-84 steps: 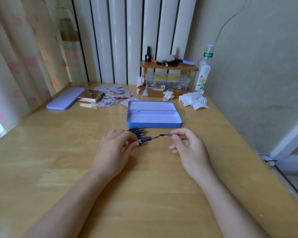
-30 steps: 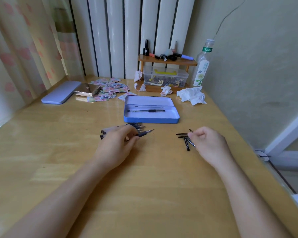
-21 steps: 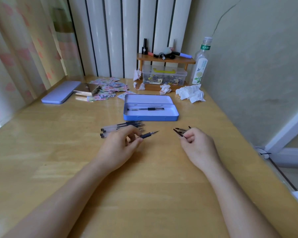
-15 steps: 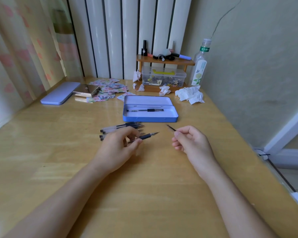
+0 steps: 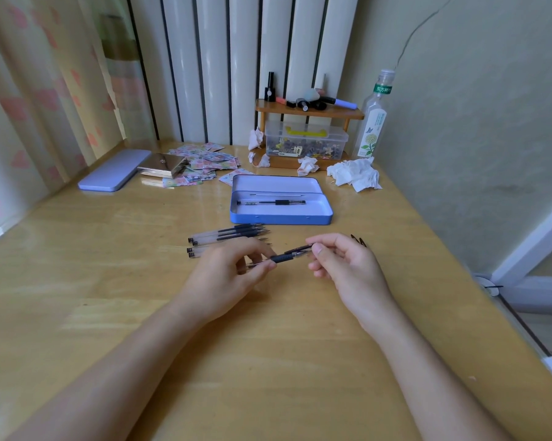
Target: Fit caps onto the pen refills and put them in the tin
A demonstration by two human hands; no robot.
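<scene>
My left hand (image 5: pixel 226 278) grips a clear pen with a dark grip (image 5: pixel 282 258), tip pointing right. My right hand (image 5: pixel 347 265) pinches a black cap (image 5: pixel 300 249) that meets the pen's tip. Several uncapped pens (image 5: pixel 228 237) lie in a row behind my left hand. A few loose black caps (image 5: pixel 359 240) peek out behind my right hand. The open blue tin (image 5: pixel 281 219) sits beyond, with one capped pen (image 5: pixel 271 203) lying inside it.
The tin's lilac lid (image 5: pixel 115 175) lies far left by a metal box (image 5: pixel 163 163) on scattered stickers. Crumpled tissues (image 5: pixel 354 175), a wooden shelf (image 5: pixel 309 113) over a clear box, and a bottle (image 5: pixel 373 122) stand at the back. The table edge drops off at right.
A capped pen went into the tin. My right hand reached to the loose caps, picked one up and brought it left to the tip of the pen in my left hand.
</scene>
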